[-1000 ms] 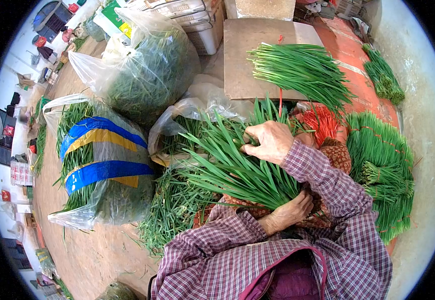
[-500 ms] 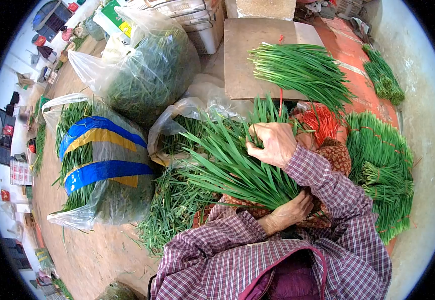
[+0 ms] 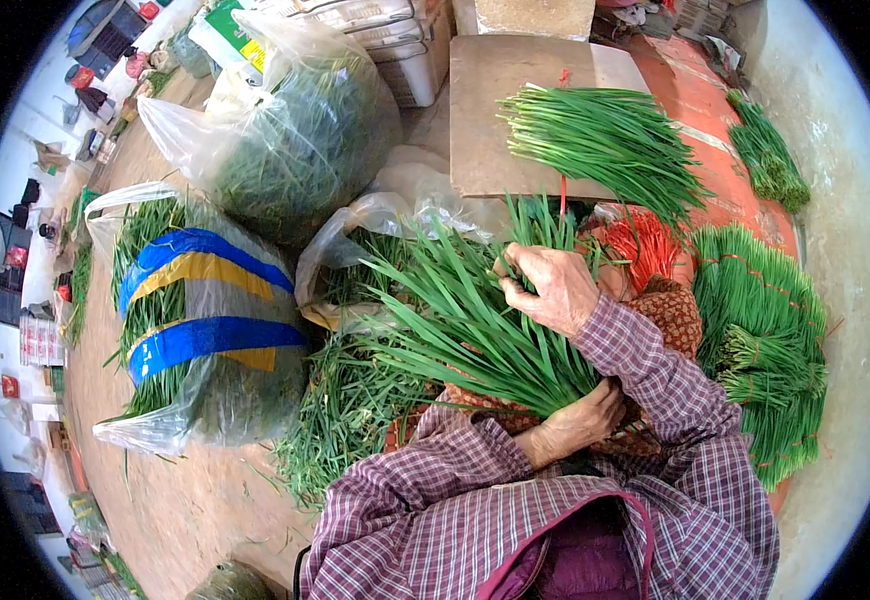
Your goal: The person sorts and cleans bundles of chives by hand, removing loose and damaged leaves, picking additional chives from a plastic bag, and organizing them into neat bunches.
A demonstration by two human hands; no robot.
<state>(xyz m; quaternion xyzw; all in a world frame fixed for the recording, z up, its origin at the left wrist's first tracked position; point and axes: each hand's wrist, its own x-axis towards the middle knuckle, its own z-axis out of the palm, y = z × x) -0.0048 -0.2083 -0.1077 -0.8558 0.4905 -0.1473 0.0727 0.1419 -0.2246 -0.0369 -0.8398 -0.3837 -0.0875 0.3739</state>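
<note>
My left hand point(image 3: 577, 425) is closed round the lower end of a loose bunch of garlic chives point(image 3: 475, 320), whose long flat leaves fan out to the upper left over my lap. Higher up, my right hand point(image 3: 552, 286) has its fingers bent in a pinch at leaves on the bunch's upper side; the exact leaves between the fingertips are partly hidden. Beyond it, a neat bundle of chives point(image 3: 605, 145) lies on a brown board point(image 3: 490, 120). Red ties point(image 3: 640, 245) sit just right of my right hand.
Tied green bundles point(image 3: 760, 340) are stacked at my right by the wall. Loose leaf scraps point(image 3: 345, 420) heap on the floor at left. Two stuffed plastic bags, one taped blue and yellow point(image 3: 210, 345) and one clear point(image 3: 300, 150), stand further left. A white crate point(image 3: 410, 55) is behind.
My right hand has shifted slightly right and turned a little, its fingers still at the leaves. My left hand keeps its hold on the bunch's base.
</note>
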